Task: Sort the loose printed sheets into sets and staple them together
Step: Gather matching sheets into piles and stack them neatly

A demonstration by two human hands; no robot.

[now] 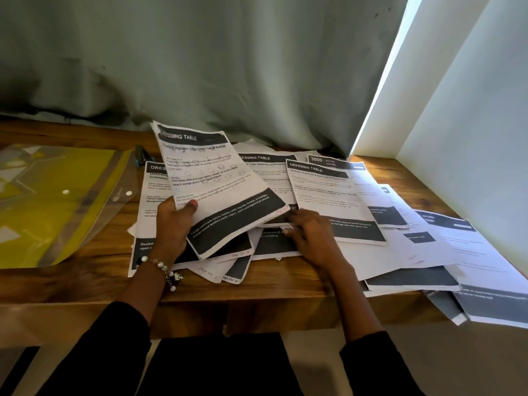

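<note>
Paper sheet (217,178) pinched by left hand (171,224).

Many sheets (328,192), one stapler (142,157), one folder (54,201)

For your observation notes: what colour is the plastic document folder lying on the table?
Yellow with a clear flap, plastic document folder, seen in the head view.

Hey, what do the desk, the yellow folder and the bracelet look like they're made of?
Desk: looks like wood with a warm, slightly glossy finish; grain streaks show, though it may be veneer or laminate.
Folder: clear yellow plastic, glossy; light glints on it, and it has a see-through flap with snap buttons.
Bracelet on the left hand: pale round beads, pearl-like; whether real, glass or plastic is unclear.
</note>
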